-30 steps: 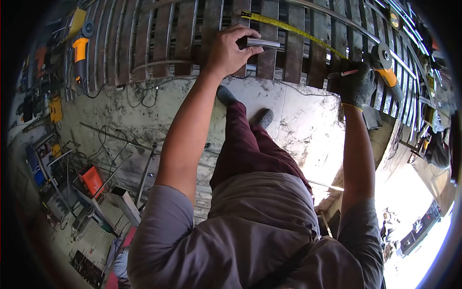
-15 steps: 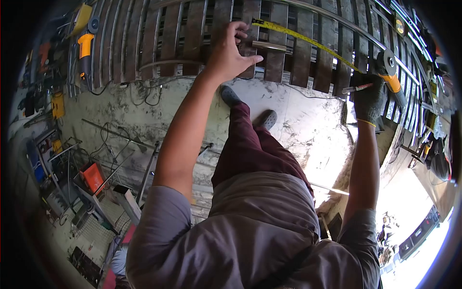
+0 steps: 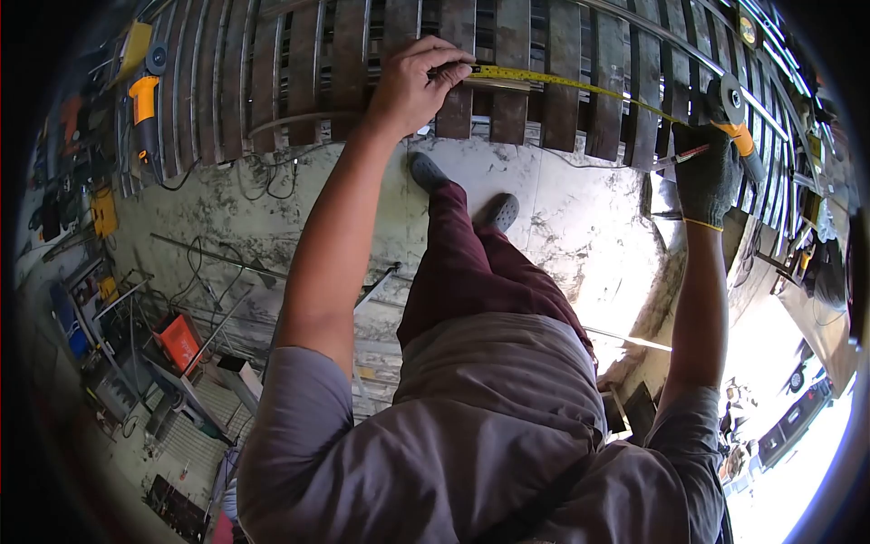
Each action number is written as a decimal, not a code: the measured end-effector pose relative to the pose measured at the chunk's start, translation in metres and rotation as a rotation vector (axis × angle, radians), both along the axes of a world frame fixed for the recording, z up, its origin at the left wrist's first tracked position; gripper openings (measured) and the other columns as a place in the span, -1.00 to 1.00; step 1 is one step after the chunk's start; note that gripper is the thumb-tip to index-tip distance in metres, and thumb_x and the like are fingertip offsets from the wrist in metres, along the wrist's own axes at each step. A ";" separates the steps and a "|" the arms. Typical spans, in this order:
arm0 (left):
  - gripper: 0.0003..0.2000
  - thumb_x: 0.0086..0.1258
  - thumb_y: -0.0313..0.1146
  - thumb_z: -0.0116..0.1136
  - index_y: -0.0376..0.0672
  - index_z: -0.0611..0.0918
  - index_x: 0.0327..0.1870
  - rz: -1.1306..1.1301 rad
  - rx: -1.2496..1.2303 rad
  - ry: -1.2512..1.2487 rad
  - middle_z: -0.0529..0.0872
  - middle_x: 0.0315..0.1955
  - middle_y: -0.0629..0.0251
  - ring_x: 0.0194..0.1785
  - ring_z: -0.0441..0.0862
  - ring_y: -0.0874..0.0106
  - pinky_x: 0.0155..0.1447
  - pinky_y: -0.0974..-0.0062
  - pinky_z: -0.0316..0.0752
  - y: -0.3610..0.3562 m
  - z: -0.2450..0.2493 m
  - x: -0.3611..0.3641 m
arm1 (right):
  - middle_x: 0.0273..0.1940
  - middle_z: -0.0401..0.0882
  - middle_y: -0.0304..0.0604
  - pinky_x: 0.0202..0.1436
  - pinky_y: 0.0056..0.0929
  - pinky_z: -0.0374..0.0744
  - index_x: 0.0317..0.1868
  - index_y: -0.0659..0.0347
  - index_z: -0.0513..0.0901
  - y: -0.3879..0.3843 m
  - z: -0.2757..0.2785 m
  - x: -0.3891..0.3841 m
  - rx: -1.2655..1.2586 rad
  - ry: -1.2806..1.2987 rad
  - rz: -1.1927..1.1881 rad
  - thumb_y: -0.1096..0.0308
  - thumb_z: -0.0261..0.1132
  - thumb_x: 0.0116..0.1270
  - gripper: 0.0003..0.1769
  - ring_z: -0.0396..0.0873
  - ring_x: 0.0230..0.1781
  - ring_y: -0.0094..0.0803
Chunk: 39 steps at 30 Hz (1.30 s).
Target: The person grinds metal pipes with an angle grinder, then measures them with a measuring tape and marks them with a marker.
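Note:
The yellow blade of a tape measure [image 3: 580,84] stretches between my two hands above a slatted metal workbench [image 3: 507,113]. My left hand [image 3: 419,86] is bare and closed, thumb and fingers pinching the blade's hooked end. Just beneath the blade lies a short metal tube [image 3: 500,86], partly covered by it. On the other side my right hand [image 3: 705,181], in a dark knitted glove, closes around the far end of the tape; the case is hidden there. A slim red-and-white pen [image 3: 681,156] sticks out of that same hand.
An orange angle grinder [image 3: 739,136] rests just beyond my right hand, and another grinder [image 3: 145,109] lies at the bench's left end. A long metal tube [image 3: 657,38] runs along the bench. Cables and a metal rod [image 3: 217,256] are on the floor, near an orange box [image 3: 178,341].
My left hand has gone from spread fingers beside the tape's end to pinching it. The blade has come down over the short tube. My right hand has shifted slightly.

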<state>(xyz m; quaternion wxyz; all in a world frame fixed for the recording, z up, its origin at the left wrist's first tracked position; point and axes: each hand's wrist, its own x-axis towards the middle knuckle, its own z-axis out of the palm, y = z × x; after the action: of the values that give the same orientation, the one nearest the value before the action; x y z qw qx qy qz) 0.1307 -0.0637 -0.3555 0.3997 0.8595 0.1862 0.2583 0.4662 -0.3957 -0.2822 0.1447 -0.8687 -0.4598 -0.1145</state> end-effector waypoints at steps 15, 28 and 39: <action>-0.86 0.55 -0.17 0.48 0.08 0.88 -0.01 0.023 0.329 0.067 0.88 -0.05 0.60 0.05 0.78 0.41 0.19 0.30 0.35 -0.006 -0.006 0.002 | 0.24 0.78 -0.11 0.52 0.06 0.42 0.13 0.05 0.70 0.068 -0.023 -0.082 0.028 -0.016 0.381 0.14 0.69 0.22 -0.47 0.65 0.35 0.04; -0.88 0.46 -0.28 0.54 -0.12 0.87 -0.18 0.041 0.296 -0.017 0.86 -0.24 0.35 -0.14 0.78 0.31 0.09 0.22 0.51 -0.004 0.000 0.010 | 0.04 0.78 0.10 0.26 0.09 0.66 0.16 0.16 0.69 0.161 -0.048 -0.132 -0.021 0.369 0.566 0.39 0.54 0.34 -0.60 0.71 0.17 0.24; -0.91 0.43 -0.60 0.44 -0.32 0.84 -0.10 0.063 -0.058 -0.081 0.89 -0.17 0.10 -0.06 0.88 0.14 0.03 0.26 0.74 -0.007 0.009 0.012 | -0.08 0.74 0.05 0.18 0.04 0.65 0.02 0.17 0.73 0.182 -0.031 -0.123 0.084 0.300 0.667 0.19 0.72 0.03 -0.44 0.72 0.03 0.15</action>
<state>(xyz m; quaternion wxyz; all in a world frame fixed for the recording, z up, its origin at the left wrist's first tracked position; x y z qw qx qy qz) 0.1427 -0.0707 -0.3469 0.4233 0.8301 0.2044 0.2998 0.3431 -0.2135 -0.3128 0.2753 -0.6716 -0.6861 0.0490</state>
